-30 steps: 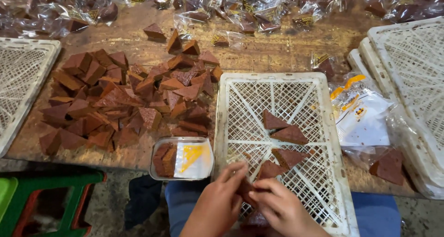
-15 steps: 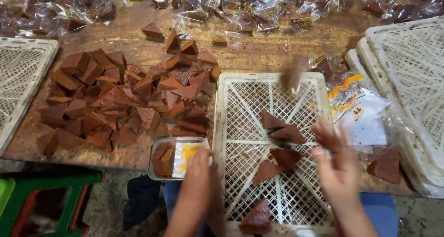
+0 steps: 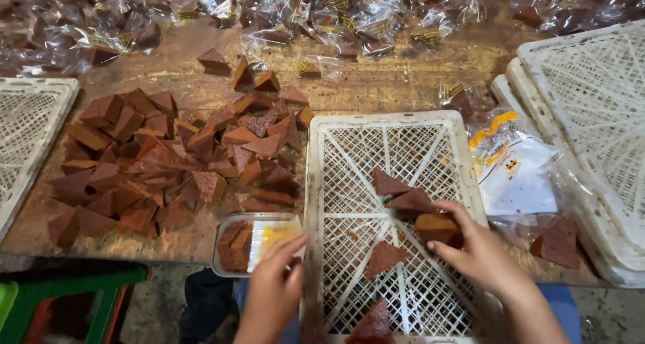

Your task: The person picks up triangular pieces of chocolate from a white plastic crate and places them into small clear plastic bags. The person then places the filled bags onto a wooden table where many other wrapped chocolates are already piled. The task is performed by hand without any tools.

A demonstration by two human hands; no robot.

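A white plastic lattice tray [image 3: 336,183] lies in front of me with a few brown triangular cake pieces [image 3: 390,183] on it. My right hand [image 3: 477,253] rests on the tray and grips one brown piece [image 3: 435,226]. My left hand [image 3: 275,283] reaches to a small metal tin [image 3: 232,250] at the tray's left, fingers touching the clear bags with yellow print [image 3: 272,236] inside it. Another brown piece [image 3: 373,324] lies at the tray's near edge.
A big heap of unwrapped brown pieces [image 3: 168,162] covers the wooden table at left. Wrapped pieces in clear bags [image 3: 349,21] line the far edge. More white trays sit at far left [image 3: 27,136] and right [image 3: 591,109]. A stack of empty bags [image 3: 517,176] lies right.
Both hands were together at the tray's near edge. They have since parted: the right hand has come onto a brown piece on the tray, the left has gone to the tin of bags.
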